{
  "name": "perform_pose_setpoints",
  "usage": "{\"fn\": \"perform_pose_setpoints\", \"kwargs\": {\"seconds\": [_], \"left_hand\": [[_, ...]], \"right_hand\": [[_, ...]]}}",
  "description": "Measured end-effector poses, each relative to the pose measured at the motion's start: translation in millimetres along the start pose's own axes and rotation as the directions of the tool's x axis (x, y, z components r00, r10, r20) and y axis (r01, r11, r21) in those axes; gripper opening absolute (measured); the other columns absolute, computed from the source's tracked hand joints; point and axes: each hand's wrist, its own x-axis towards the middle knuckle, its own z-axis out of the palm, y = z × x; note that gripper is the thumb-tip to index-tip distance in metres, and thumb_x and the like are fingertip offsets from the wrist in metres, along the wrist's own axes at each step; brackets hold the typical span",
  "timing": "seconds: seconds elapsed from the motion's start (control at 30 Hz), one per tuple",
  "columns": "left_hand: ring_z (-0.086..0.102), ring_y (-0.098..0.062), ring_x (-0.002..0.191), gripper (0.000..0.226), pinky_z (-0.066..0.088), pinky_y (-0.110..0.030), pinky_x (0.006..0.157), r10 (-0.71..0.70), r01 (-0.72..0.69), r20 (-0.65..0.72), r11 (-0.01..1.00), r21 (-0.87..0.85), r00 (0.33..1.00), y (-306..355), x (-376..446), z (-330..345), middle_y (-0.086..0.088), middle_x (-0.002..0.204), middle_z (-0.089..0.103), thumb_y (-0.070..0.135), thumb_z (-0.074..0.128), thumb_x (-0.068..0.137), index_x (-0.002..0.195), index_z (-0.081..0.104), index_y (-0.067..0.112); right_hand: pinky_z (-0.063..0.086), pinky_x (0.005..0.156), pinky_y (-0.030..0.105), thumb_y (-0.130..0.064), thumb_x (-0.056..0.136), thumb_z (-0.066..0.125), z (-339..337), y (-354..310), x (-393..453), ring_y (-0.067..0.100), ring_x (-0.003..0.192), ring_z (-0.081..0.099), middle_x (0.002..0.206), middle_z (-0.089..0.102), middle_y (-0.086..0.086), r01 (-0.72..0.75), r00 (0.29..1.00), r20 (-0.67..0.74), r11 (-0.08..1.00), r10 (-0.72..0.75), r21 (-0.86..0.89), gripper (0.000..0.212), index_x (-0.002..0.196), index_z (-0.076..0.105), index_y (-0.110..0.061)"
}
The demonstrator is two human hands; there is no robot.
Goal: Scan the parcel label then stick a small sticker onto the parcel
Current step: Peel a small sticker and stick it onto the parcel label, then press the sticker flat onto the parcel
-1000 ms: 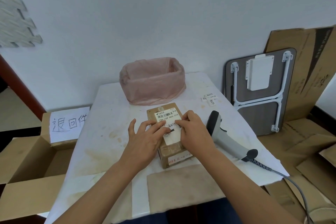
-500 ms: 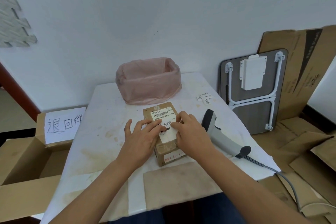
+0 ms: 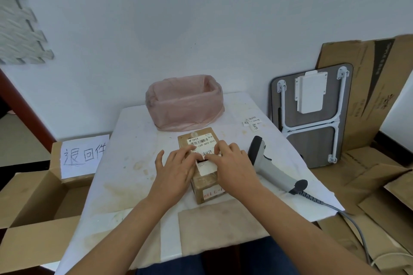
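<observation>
A small brown cardboard parcel [image 3: 206,183] lies in the middle of the white table [image 3: 125,163]. Its top carries a white barcode label [image 3: 201,141]. Below the barcode sits a small white sticker [image 3: 206,153] with handwritten characters. My left hand [image 3: 176,166] lies on the parcel's left side, fingers extended onto the sticker. My right hand [image 3: 232,163] rests on the right side, fingertips pressing the sticker's right end. The grey barcode scanner [image 3: 272,167] lies on the table just right of my right hand.
A pink-lined bin [image 3: 184,102] stands behind the parcel. Spare stickers [image 3: 251,121] lie at the back right. An open cardboard box with a handwritten sign [image 3: 82,155] sits left of the table. A folded table [image 3: 312,116] and flattened cartons [image 3: 368,87] lean at the right.
Both hands stay on the parcel top, with fingers shifting slightly over the sticker. The camera view drifted a little; parcel and scanner have not moved.
</observation>
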Motion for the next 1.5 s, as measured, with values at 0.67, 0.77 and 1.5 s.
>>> {"fn": "perform_pose_setpoints", "kwargs": {"seconds": [0.67, 0.77, 1.5], "left_hand": [[0.067, -0.01, 0.108, 0.087, 0.055, -0.036, 0.091, -0.265, 0.533, 0.476, 0.217, -0.818, 0.839, 20, -20, -25, 0.016, 0.126, 0.065, 0.045, 0.07, 0.085, 0.148, 0.009, 0.049], [0.069, -0.009, 0.106, 0.096, 0.056, -0.042, 0.092, -0.301, 0.441, 0.371, 0.212, -0.872, 0.879, 15, -27, -37, 0.018, 0.122, 0.068, 0.035, 0.077, 0.082, 0.144, 0.008, 0.06], [0.066, -0.023, 0.1, 0.059, 0.056, -0.041, 0.079, -0.876, 0.415, 0.245, -0.057, -0.908, 0.415, -285, -132, -57, -0.001, 0.124, 0.065, 0.037, 0.072, 0.085, 0.136, 0.042, 0.027]], "right_hand": [[0.052, 0.077, 0.027, -0.019, 0.097, 0.048, -10, 0, -31, 0.016, 0.093, 0.065, 0.103, 0.072, 0.001, -0.246, 0.957, 0.041, 0.725, 0.289, 0.643, 0.025, 0.112, 0.067, -0.012], [0.048, 0.076, 0.015, -0.021, 0.096, 0.05, -21, -12, -30, 0.009, 0.1, 0.061, 0.114, 0.068, -0.003, -0.18, 0.969, 0.0, 0.708, 0.246, 0.683, 0.029, 0.122, 0.063, -0.021], [0.039, 0.088, 0.019, -0.006, 0.095, 0.043, 17, -186, 55, 0.016, 0.113, 0.058, 0.126, 0.065, 0.001, -0.007, 0.972, 0.195, 0.813, -0.131, 0.582, 0.034, 0.114, 0.068, -0.016]]}}
